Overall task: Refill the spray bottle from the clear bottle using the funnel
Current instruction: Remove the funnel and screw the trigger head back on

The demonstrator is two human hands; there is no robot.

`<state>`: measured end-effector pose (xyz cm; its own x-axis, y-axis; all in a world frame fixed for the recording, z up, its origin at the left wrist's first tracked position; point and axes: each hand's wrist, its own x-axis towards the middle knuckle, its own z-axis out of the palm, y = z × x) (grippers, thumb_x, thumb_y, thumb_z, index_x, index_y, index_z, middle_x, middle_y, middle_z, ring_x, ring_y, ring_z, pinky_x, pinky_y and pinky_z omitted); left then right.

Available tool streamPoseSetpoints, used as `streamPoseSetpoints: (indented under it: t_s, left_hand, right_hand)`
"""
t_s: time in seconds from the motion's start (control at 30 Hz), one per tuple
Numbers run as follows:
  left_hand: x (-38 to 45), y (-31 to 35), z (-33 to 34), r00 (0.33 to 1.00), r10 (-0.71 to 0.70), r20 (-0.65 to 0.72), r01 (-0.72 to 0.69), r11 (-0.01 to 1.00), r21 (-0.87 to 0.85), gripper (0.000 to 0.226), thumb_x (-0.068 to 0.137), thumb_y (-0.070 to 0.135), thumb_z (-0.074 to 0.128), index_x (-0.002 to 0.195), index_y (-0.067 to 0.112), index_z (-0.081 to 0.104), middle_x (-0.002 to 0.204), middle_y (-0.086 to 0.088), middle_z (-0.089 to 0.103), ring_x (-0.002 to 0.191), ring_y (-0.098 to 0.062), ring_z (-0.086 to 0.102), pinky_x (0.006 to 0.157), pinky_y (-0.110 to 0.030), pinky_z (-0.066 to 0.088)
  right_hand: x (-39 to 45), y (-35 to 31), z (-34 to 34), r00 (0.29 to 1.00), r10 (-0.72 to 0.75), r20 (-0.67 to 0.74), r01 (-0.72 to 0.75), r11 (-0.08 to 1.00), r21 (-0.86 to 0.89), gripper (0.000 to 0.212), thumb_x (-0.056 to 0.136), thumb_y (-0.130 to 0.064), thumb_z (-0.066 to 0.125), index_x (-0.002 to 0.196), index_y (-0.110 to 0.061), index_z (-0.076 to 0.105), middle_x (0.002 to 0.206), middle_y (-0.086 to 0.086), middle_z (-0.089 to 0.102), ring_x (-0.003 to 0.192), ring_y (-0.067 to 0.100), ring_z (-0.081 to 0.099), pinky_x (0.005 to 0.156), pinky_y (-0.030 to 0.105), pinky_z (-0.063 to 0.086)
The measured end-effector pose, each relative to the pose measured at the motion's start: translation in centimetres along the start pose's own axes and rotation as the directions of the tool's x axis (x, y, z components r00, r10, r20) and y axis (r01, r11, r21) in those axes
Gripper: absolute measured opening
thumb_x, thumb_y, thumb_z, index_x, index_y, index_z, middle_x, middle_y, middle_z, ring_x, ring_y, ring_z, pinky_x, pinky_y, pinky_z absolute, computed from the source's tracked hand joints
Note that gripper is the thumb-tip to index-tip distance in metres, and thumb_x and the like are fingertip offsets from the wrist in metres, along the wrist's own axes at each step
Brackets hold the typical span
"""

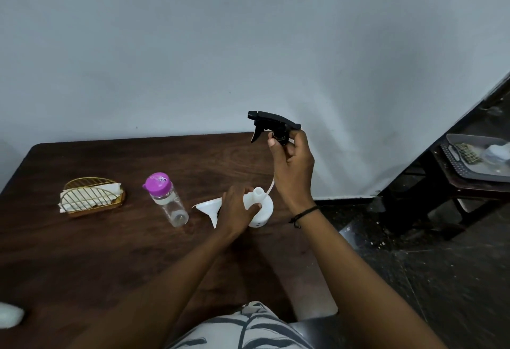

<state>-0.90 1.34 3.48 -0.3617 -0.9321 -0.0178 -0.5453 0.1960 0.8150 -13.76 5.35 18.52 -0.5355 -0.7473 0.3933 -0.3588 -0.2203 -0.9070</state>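
1. The left hand [237, 210] is gripping the round white plastic spray bottle [260, 210], its fingers [255, 207] curled around the body while the bottle is standing upright on the dark wooden tabletop [110, 252].
2. The right hand [292, 166] is holding the black trigger spray head [271, 125] above the bottle, fingers pinching its collar; the thin dip tube [270, 187] is hanging down beside the open neck.
3. The white plastic funnel [209, 207] is lying on its side, just left of the left hand.
4. The clear bottle with a purple cap [167, 199] is standing further left, capped.
5. A gold wire napkin holder [92, 195] is sitting near the tabletop's left side.
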Motion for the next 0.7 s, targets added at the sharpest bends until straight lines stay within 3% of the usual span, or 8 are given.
streamPoseSetpoints:
  t_s: [0.1, 0.2, 0.33, 0.4, 0.53, 0.7]
  left_hand:
    - [-0.1, 0.4, -0.2, 1.0, 0.006, -0.013, -0.007, 0.999, -0.033, 0.038, 0.074, 0.046, 0.068, 0.106, 0.028, 0.059, 0.106, 0.008, 0.06, 0.104, -0.017, 0.056, 0.087, -0.044, 0.05]
    - [-0.3, 0.6, -0.2, 1.0, 0.015, -0.016, -0.015, 0.999, -0.038, 0.035, 0.076, 0.034, 0.072, 0.108, 0.025, 0.059, 0.106, 0.01, 0.06, 0.105, -0.017, 0.055, 0.089, -0.043, 0.048]
    - [-0.4, 0.8, -0.2, 1.0, 0.003, -0.02, -0.005, 0.998, -0.056, 0.035, 0.074, 0.037, 0.069, 0.105, 0.025, 0.06, 0.103, 0.01, 0.06, 0.103, -0.017, 0.056, 0.088, -0.043, 0.049]
    - [-0.3, 0.8, -0.2, 1.0, -0.004, -0.02, 0.003, 0.998, -0.055, 0.034, 0.075, 0.037, 0.07, 0.104, 0.025, 0.059, 0.102, 0.011, 0.06, 0.102, -0.016, 0.057, 0.088, -0.041, 0.049]
    - [-0.1, 1.0, -0.3, 0.999, -0.01, -0.031, 0.009, 0.999, -0.049, 0.027, 0.08, 0.03, 0.074, 0.102, 0.024, 0.06, 0.1, 0.009, 0.059, 0.102, -0.017, 0.057, 0.088, -0.038, 0.048]
    - [0.0, 0.9, -0.1, 0.999, -0.012, -0.035, 0.01, 0.998, -0.056, 0.029, 0.082, 0.03, 0.075, 0.105, 0.018, 0.062, 0.101, 0.006, 0.06, 0.099, -0.014, 0.057, 0.09, -0.039, 0.049]
  right_hand:
    - [0.0, 0.0, 0.2, 0.999, -0.041, -0.011, 0.04, 0.998, -0.045, 0.024, 0.095, -0.025, 0.065, 0.094, -0.044, 0.05, 0.075, -0.023, 0.061, 0.07, -0.004, 0.057, 0.064, 0.007, 0.038]
    - [0.2, 0.6, 0.5, 0.998, -0.059, -0.001, 0.059, 0.996, -0.065, 0.02, 0.095, -0.029, 0.064, 0.096, -0.041, 0.049, 0.088, -0.011, 0.068, 0.079, 0.007, 0.064, 0.066, 0.014, 0.043]
    - [0.2, 1.8, 1.0, 0.999, -0.038, -0.007, 0.038, 0.998, -0.054, 0.017, 0.094, -0.03, 0.065, 0.1, -0.023, 0.05, 0.091, 0.0, 0.07, 0.083, 0.017, 0.067, 0.067, 0.024, 0.05]
    - [0.1, 2.2, 1.3, 0.999, -0.039, -0.002, 0.038, 0.998, -0.057, 0.017, 0.093, -0.03, 0.066, 0.1, -0.023, 0.051, 0.094, -0.001, 0.069, 0.087, 0.016, 0.067, 0.071, 0.026, 0.052]
    - [-1.0, 2.9, 1.7, 0.998, -0.039, 0.049, 0.042, 0.998, -0.056, 0.017, 0.092, -0.023, 0.068, 0.101, -0.03, 0.055, 0.095, -0.005, 0.069, 0.09, 0.011, 0.067, 0.076, 0.025, 0.053]
    - [-3.0, 4.0, 1.3, 0.981, 0.107, 0.161, -0.1, 0.994, -0.052, 0.026, 0.093, -0.017, 0.066, 0.118, -0.014, 0.058, 0.109, 0.0, 0.07, 0.103, 0.006, 0.065, 0.082, 0.014, 0.05]
